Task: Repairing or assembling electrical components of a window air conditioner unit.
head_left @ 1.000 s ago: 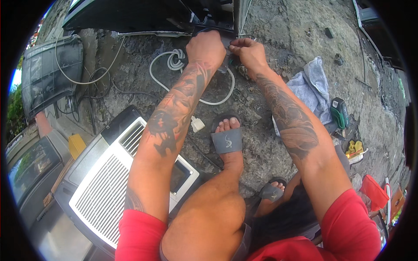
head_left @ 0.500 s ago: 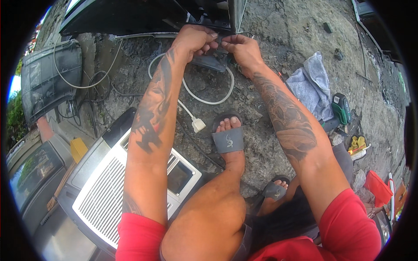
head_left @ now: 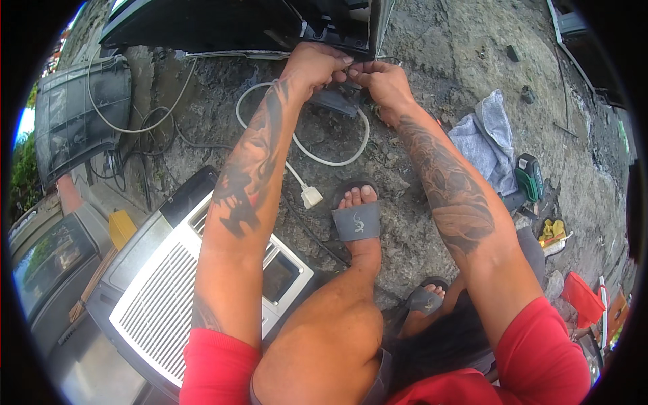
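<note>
One left hand [head_left: 314, 66], one right hand [head_left: 386, 84] near black case [head_left: 209, 30]. Fingers [head_left: 370, 66] bent; cannot tell if grip holds anything. White cord [head_left: 333, 163] close.

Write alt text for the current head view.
A person's left hand and right hand are close together at the corner of a dark casing; whether they hold anything is unclear. A white cord loops on rough ground below, with a white louvred panel at lower left.

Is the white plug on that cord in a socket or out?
Out: the white plug lies loose on the rough ground, beside a grey sandal, with no socket around it.
</note>
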A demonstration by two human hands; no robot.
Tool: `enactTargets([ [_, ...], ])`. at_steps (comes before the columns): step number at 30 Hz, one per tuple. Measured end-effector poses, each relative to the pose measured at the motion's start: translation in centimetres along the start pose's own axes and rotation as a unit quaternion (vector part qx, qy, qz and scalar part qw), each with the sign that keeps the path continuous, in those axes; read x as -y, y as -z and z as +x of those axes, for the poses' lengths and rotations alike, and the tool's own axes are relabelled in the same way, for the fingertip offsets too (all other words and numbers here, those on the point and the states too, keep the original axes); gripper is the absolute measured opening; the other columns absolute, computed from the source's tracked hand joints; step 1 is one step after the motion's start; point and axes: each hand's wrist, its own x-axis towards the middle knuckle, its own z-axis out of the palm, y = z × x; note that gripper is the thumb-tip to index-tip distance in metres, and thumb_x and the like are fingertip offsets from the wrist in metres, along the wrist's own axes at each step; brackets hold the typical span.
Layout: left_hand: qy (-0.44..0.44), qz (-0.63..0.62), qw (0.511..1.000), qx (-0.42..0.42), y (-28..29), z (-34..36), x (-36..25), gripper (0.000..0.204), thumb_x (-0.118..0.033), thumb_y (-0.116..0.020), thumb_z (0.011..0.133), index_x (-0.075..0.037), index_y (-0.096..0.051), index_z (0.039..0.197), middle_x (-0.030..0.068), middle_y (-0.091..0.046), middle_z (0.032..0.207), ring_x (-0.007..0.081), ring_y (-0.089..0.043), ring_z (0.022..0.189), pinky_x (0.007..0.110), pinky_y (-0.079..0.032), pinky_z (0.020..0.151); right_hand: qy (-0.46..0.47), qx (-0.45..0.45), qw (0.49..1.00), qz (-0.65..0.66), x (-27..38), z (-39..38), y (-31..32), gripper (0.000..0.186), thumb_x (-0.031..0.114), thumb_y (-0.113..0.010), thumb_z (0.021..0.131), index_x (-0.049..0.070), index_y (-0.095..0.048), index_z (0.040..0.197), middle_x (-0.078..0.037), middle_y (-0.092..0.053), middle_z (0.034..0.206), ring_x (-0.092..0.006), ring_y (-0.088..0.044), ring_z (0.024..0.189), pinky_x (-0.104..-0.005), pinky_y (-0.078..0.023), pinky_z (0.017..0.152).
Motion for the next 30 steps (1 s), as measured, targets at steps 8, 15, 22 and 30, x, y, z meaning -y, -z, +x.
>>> enactTargets([
  [8, -0.070, 0.007, 0.997, -0.016, -1.0, -0.1, 0.7, 0.018, -0.019, -0.075, 0.088, -0.004, -0.076, 0.098, 0.0003, -0.066, 0.066, 0.0037, -0.047, 0.051, 0.021, -0.034, 0.044, -0.104, 0.028, 0.994, 0.008, 1.6, 1.3, 0.7, 0.015, 0.007, -0.072, 0.086, 0.002, -0.071, 0.100, -0.005, -0.068, 0.093, -0.0151, -0.059, 0.081, -0.0312, -0.048, 0.075],
  [15, -0.092, 0.004, 0.995, -0.026, -1.2, 0.9, 1.7, 0.019, -0.016, -0.074, 0.087, 0.000, -0.076, 0.098, 0.0054, -0.070, 0.070, 0.0089, -0.060, 0.058, 0.025, -0.044, 0.054, -0.243, 0.002, 0.967, 0.072, 2.5, 2.1, 0.6, 0.006, 0.003, -0.065, 0.091, 0.007, -0.069, 0.091, -0.003, -0.067, 0.083, -0.0126, -0.056, 0.070, -0.0282, -0.044, 0.062],
  [22, -0.098, 0.013, 0.995, -0.023, -1.5, 1.5, 2.4, 0.021, -0.019, -0.072, 0.088, -0.001, -0.076, 0.099, 0.0088, -0.073, 0.072, 0.0137, -0.070, 0.064, 0.028, -0.051, 0.062, -0.289, 0.073, 0.922, 0.245, 1.5, 1.7, 1.0, 0.007, 0.001, -0.056, 0.096, 0.003, -0.062, 0.099, -0.007, -0.066, 0.089, -0.0120, -0.057, 0.069, -0.0229, -0.045, 0.055],
  [30, -0.176, 0.305, 0.929, -0.117, -0.4, -0.6, 1.4, 0.030, -0.029, -0.069, 0.089, -0.008, -0.074, 0.110, 0.0127, -0.074, 0.085, 0.0220, -0.071, 0.073, 0.036, -0.055, 0.067, -0.181, -0.033, 0.978, 0.097, 0.7, 2.1, 1.0, 0.009, -0.001, -0.066, 0.087, 0.003, -0.061, 0.093, -0.008, -0.067, 0.083, -0.0143, -0.062, 0.070, -0.0234, -0.050, 0.058],
])
